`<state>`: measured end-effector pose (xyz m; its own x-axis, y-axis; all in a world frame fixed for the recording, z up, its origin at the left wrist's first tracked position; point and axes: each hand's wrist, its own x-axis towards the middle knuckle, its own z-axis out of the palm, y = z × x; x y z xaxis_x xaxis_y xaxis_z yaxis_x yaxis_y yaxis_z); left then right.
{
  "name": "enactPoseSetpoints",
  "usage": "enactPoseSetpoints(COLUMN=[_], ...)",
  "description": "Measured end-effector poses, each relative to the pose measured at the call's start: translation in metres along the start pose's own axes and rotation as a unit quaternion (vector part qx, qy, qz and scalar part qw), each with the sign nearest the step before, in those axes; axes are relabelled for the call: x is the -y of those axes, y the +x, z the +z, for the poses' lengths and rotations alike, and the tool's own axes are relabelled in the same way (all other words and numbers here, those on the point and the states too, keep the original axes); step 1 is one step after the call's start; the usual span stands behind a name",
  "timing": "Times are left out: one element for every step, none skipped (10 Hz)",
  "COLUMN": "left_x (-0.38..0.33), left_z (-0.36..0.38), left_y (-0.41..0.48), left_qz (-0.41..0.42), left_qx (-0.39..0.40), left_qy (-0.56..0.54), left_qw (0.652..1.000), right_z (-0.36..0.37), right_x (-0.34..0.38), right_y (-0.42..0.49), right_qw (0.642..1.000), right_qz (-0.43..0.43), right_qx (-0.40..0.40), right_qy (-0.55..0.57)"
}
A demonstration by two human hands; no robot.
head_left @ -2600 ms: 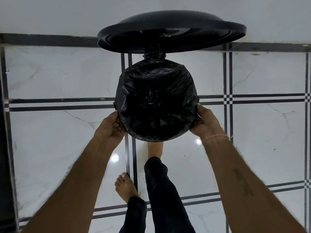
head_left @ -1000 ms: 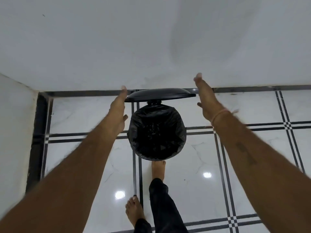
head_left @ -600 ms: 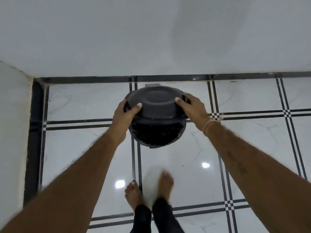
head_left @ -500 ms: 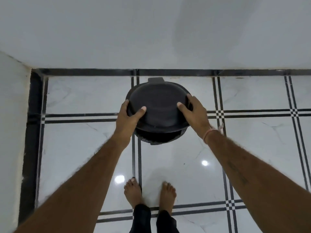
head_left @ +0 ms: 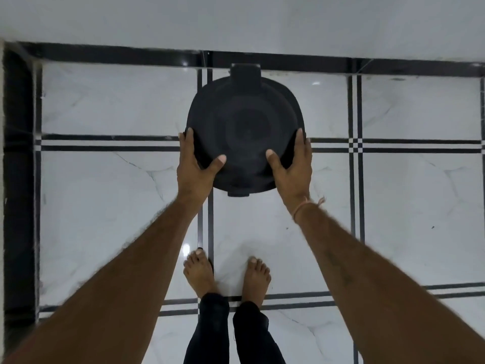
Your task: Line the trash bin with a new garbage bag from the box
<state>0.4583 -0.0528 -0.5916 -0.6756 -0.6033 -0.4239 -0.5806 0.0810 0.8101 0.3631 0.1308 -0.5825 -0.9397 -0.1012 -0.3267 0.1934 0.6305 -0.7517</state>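
Note:
A round black trash bin stands on the floor near the wall, and its black lid (head_left: 245, 127) lies flat over it. The lid hides the black garbage bag and the inside of the bin. My left hand (head_left: 195, 165) holds the lid's near left edge, thumb on top and fingers curled around the rim. My right hand (head_left: 294, 164) grips the near right edge the same way. The box of bags is not in view.
White marble floor tiles (head_left: 105, 206) with black stripe lines surround the bin. A white wall (head_left: 236, 19) with a black skirting runs just behind it, and a black strip (head_left: 18, 179) lines the left side. My bare feet (head_left: 225, 274) stand just in front of the bin.
The lid stood open with the black bag lining the bin. Both hands left the bag's rim, took the lid and brought it down flat over the bin. My foot came off the pedal.

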Motion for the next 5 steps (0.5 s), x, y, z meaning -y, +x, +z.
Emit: enactPoseSetpoints(left_x=[0.001,0.000,-0.010,-0.051,-0.128], left_z=[-0.001,0.003,-0.006,-0.033,-0.079], left_y=[-0.004,-0.005,-0.014,-0.030,-0.064], left_qz=[0.002,-0.003,-0.014,0.036,0.103], left_qx=[0.012,0.005,0.004,-0.007,-0.029], left_qy=[0.012,0.019,0.061,0.104,0.142], left_qw=[1.000,1.000,0.998,0.994,0.984], right_z=[-0.002,-0.008,-0.025,-0.058,-0.112], right_x=[0.000,0.001,0.007,0.042,0.109], right_y=[-0.003,0.001,-0.004,-0.021,-0.053], right_qw=[1.000,0.999,0.996,0.997,0.993], right_qz=[0.008,0.005,0.013,-0.037,-0.096], right_qx=[0.016,0.037,0.059,0.041,0.031], right_qy=[-0.003,-0.024,-0.063,-0.061,-0.068])
